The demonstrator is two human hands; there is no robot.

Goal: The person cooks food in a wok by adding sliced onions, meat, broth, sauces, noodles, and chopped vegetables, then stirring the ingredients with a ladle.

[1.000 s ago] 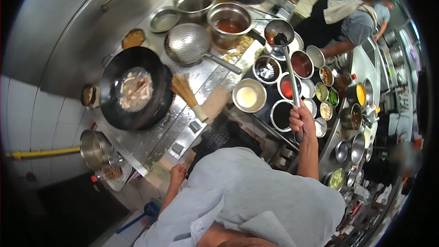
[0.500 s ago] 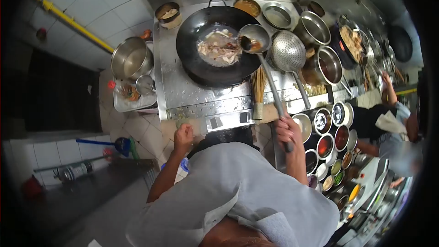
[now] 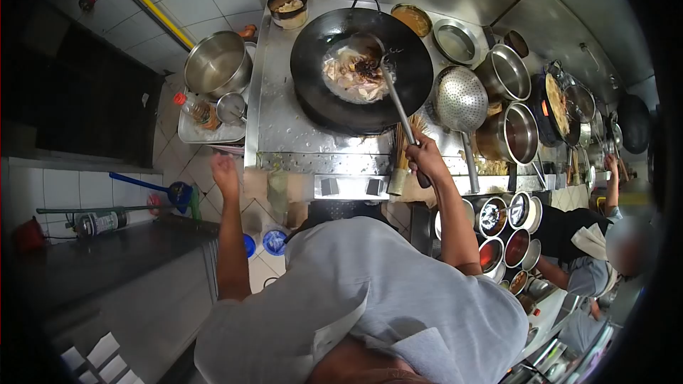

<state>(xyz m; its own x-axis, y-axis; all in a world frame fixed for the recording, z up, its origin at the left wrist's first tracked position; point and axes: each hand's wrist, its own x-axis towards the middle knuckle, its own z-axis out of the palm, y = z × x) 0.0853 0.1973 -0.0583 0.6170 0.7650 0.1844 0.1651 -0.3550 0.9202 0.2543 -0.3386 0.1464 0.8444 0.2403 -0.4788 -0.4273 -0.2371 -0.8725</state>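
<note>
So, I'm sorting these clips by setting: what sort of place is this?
Most likely a restaurant kitchen: there's a large round black wok, a round perforated silvery metal strainer beside it, and a second person in grey and black nearby.

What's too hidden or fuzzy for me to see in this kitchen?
Left hand: head view, blur hides whether it holds anything.
Ladle: head view, its bowl blurs into the food.
Bottle: head view, any writing too small to read.
Pale bowl: head view, partly behind the right forearm.
</note>
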